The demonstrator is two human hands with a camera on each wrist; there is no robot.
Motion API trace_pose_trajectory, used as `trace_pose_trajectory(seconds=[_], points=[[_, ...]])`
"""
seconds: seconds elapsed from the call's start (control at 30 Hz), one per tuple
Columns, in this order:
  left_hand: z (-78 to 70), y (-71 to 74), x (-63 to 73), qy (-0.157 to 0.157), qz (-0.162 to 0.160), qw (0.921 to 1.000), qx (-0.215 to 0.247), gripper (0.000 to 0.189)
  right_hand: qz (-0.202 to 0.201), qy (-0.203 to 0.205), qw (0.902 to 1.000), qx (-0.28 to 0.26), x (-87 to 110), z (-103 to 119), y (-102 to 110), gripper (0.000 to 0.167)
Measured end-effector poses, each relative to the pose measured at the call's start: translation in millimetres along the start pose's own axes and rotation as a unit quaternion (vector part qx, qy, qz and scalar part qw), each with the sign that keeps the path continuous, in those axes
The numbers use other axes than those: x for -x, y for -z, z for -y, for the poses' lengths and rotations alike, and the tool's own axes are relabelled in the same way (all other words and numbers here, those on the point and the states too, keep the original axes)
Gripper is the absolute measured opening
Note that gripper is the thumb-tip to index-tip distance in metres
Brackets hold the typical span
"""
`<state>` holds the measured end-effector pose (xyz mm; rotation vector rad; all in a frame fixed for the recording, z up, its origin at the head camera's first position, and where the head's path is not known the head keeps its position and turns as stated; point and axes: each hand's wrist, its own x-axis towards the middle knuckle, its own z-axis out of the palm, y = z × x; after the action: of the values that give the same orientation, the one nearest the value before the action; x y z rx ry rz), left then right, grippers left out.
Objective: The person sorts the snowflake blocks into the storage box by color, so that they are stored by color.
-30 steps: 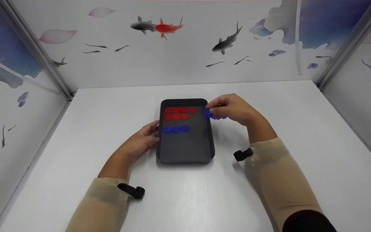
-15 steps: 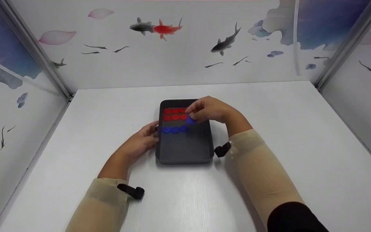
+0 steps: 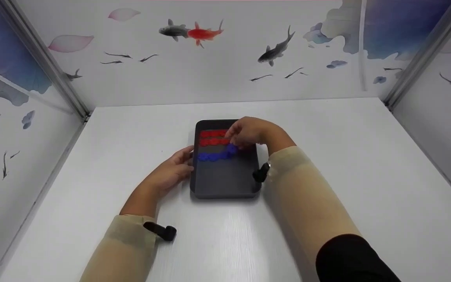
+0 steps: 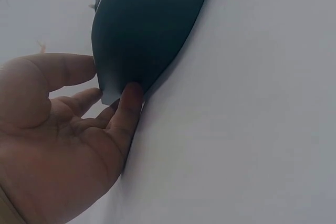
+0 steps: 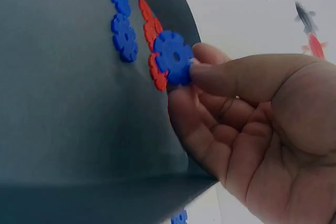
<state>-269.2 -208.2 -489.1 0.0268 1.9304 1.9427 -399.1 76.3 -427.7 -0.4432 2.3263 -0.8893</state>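
Observation:
A dark grey tray (image 3: 225, 180) holds rows of red notched discs (image 3: 213, 141) and a row of blue notched discs (image 3: 209, 157). My right hand (image 3: 251, 131) is over the tray's right side, pinching a blue notched disc (image 5: 167, 48) between thumb and finger. In the right wrist view that disc is held on edge, partly in front of the red discs. On the tray's left side, my left hand (image 3: 170, 172) touches the outer wall with relaxed fingers, as the left wrist view also shows near the tray's rounded corner (image 4: 147, 24).
The tray stands on a white table (image 3: 217, 243). Another blue disc (image 5: 179, 217) lies outside the tray, at the bottom of the right wrist view. Panels printed with fish (image 3: 276, 51) enclose the back and sides.
My right hand has moved left from the tray's right rim, bringing a blue disc over the tray toward the right end of the blue row. The left hand stays put.

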Motion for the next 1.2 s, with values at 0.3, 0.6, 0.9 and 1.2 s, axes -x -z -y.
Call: trace_pose_trajectory(seconds=[0.3, 0.6, 0.9, 1.2], points=[[0.4, -1.4, -1.7, -0.002, 0.001, 1.0000, -0.003, 0.079, 0.021, -0.046, 0.9983, 0.029, -7.1, 6, -6, 0.029], [-0.6, -0.9, 0.0, -0.001, -0.001, 1.0000, 0.000, 0.079, 0.004, -0.037, 0.9973, 0.063, -12.8, 6, -12, 0.027], [0.5, 0.5, 0.6, -0.002, 0.000, 1.0000, -0.008, 0.078, -0.009, -0.029, 0.9964, 0.079, -12.6, 6, -13, 0.024], [-1.5, -0.4, 2.7, 0.002, -0.002, 1.0000, -0.009, 0.077, -0.028, -0.024, 0.9967, 0.073, -14.2, 5, -15, 0.027]])
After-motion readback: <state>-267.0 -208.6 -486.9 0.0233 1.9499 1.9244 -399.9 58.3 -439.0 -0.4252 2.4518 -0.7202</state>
